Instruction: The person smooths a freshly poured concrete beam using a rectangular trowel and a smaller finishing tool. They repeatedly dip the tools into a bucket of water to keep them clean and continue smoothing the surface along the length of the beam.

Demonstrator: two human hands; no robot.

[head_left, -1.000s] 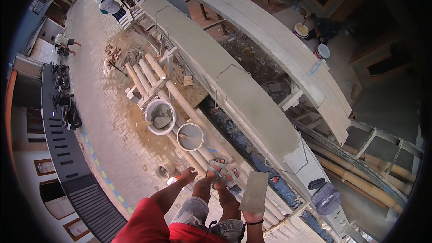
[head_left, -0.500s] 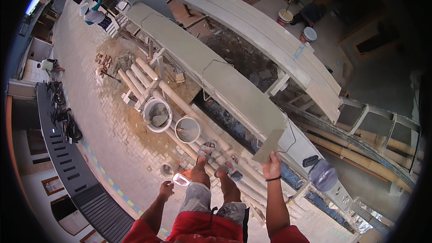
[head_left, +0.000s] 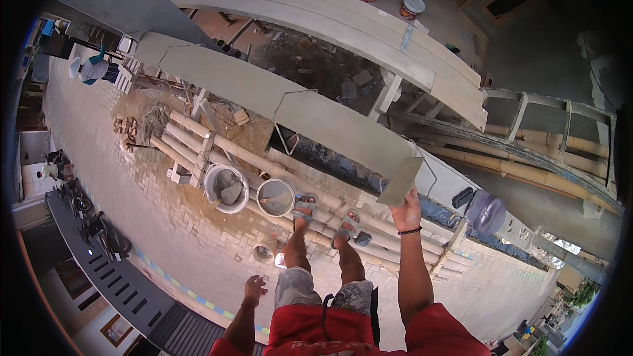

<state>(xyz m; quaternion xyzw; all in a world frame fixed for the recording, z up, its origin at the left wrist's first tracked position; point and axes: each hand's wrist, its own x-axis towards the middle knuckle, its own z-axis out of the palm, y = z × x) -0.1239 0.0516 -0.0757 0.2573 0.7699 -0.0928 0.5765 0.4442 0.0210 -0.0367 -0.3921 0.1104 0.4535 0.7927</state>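
Observation:
My right hand (head_left: 407,211) grips a flat rectangular plastering trowel (head_left: 401,183). The trowel's face lies at the near right end of a long ledge coated in smooth grey cement (head_left: 310,109); I cannot tell if it touches the surface. A thin bent metal rod loops over the ledge further left. Lower down, my left hand (head_left: 255,288) hangs beside my leg with nothing visible in it, its fingers loosely apart. Nearest to it are a small bucket (head_left: 264,250) and a small white object (head_left: 280,261) next to my knee.
My sandalled feet stand on bamboo poles (head_left: 310,207). A white tub of grey mortar (head_left: 226,189) and a bucket with greyish water (head_left: 275,196) stand left of them. A clear purple container (head_left: 485,212) and a dark block (head_left: 462,197) rest on the ledge's right. Other people are further off.
My view has turned, shifting the scene. My right hand still holds the trowel at the ledge's end. The left hand has lowered slightly, away from the small white object.

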